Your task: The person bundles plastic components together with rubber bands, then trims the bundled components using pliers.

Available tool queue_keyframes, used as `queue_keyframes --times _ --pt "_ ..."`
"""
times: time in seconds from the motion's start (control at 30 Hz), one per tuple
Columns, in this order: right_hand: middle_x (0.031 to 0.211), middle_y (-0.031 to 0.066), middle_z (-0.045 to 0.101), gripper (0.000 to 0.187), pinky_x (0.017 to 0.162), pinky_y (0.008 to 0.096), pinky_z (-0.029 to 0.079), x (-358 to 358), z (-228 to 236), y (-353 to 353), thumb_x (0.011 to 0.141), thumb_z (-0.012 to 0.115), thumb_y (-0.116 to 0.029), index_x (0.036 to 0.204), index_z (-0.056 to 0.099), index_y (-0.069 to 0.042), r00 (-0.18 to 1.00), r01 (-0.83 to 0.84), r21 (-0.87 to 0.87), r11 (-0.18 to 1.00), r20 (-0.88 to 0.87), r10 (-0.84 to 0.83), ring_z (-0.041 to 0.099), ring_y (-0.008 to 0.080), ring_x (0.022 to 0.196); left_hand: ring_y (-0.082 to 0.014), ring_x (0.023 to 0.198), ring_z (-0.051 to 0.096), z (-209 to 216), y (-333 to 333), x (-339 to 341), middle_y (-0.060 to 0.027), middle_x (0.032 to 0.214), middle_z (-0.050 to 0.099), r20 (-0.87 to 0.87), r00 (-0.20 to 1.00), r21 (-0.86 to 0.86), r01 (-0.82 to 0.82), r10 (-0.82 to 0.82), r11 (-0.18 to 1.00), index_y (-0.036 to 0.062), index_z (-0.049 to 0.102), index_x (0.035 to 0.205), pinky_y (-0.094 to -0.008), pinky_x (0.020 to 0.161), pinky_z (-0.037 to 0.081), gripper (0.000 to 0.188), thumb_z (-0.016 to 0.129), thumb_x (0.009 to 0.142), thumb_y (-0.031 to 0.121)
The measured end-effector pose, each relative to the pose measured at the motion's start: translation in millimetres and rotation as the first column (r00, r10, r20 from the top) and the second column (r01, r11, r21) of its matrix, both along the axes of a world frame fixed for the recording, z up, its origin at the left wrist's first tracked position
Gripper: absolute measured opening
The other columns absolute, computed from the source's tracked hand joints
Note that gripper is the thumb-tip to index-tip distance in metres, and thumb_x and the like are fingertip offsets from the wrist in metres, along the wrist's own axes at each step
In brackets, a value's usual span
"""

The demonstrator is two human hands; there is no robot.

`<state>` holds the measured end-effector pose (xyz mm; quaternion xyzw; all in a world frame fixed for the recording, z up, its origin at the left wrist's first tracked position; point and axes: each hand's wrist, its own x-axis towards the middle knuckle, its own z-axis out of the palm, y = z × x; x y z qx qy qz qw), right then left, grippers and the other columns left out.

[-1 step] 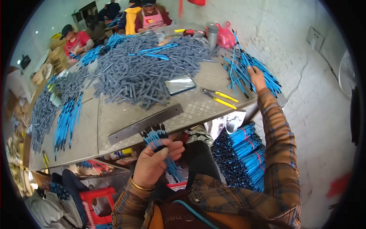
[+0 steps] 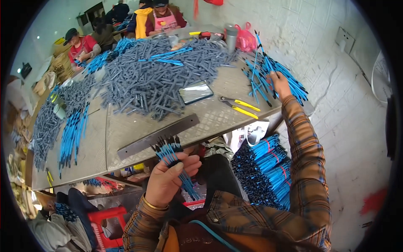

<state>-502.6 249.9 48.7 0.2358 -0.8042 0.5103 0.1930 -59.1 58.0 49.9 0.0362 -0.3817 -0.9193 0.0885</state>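
My left hand (image 2: 168,178) is closed around a bundle of thin blue sticks (image 2: 169,154) with black tips, held upright and slightly tilted just off the table's near edge. At the table's right end, my right hand (image 2: 280,85) reaches into a loose heap of similar blue sticks (image 2: 289,80). Its thumb and fingers are pinched together on sticks there; how many is hidden. Between the two hands, a pair of yellow-handled pliers (image 2: 241,108) lies near the edge, with a dark phone (image 2: 195,92) farther in. A flat metal bar (image 2: 158,136) lies along the near edge beyond the left hand.
A broad pile of short grey tubes (image 2: 147,80) covers the middle of the table (image 2: 94,143). More blue sticks (image 2: 72,136) lie at left. Banded stick bundles (image 2: 268,172) are stacked below right. A flask (image 2: 231,38) and pink bag (image 2: 247,38) stand behind. Several people sit beyond.
The whole view has shifted slightly. Both hands stay in nearly the same places, the left still holding its bundle and the right still at the heap.
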Motion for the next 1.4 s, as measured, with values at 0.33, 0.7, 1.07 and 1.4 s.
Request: queue_keyframes --times 0.33,0.7,1.07,1.4 --pt "0.053 0.0019 0.048 0.019 0.037 0.0245 0.037 13.8 28.3 68.8 0.087 0.051 -0.021 0.088 0.05 -0.002 0.924 -0.131 0.306 0.943 0.382 0.004 0.042 0.0102 0.038 -0.0323 0.109 0.05 4.5 10.4 -12.1 -0.0207 0.117 0.051 0.013 0.998 0.008 -0.064 0.064 0.998 0.0004 0.044 0.121 -0.0412 0.093 0.04 0.037 0.049 0.086 0.007" --pt "0.05 -0.0023 0.042 0.027 0.03 0.0211 0.029 169.6 69.3 87.4 0.084 0.052 -0.021 0.097 0.052 0.003 0.358 -0.694 -0.408 0.594 0.519 0.776 0.035 0.0062 0.034 -0.0282 0.1 0.054 -16.0 -26.9 -31.9 -0.0151 0.106 0.054 -0.092 0.99 0.132 -0.092 0.105 0.987 0.003 0.047 0.112 -0.0403 0.087 0.044 0.027 0.051 0.086 0.012" --pt "0.065 0.0064 0.054 0.043 0.05 0.0275 0.045 248.6 -2.2 -1.0 0.081 0.057 -0.016 0.118 0.042 0.002 0.025 -0.814 -0.453 0.364 0.599 0.801 0.05 0.0134 0.052 -0.0213 0.078 0.058 7.7 -8.6 -33.5 -0.0084 0.084 0.057 -0.264 0.937 0.007 -0.235 0.229 0.972 0.0081 0.05 0.095 -0.0342 0.071 0.049 0.01 0.053 0.086 0.011" --pt "0.078 0.0041 0.057 0.052 0.058 0.0267 0.043 278.0 -14.2 7.2 0.082 0.057 -0.01 0.127 0.034 -0.001 0.671 -0.737 0.236 0.633 0.152 0.725 0.051 0.0115 0.065 -0.0158 0.064 0.05 9.8 -2.1 -45.2 -0.0049 0.078 0.055 -0.214 0.817 0.239 -0.488 0.536 0.839 0.0102 0.049 0.094 -0.0275 0.06 0.042 0.006 0.05 0.087 0.01"
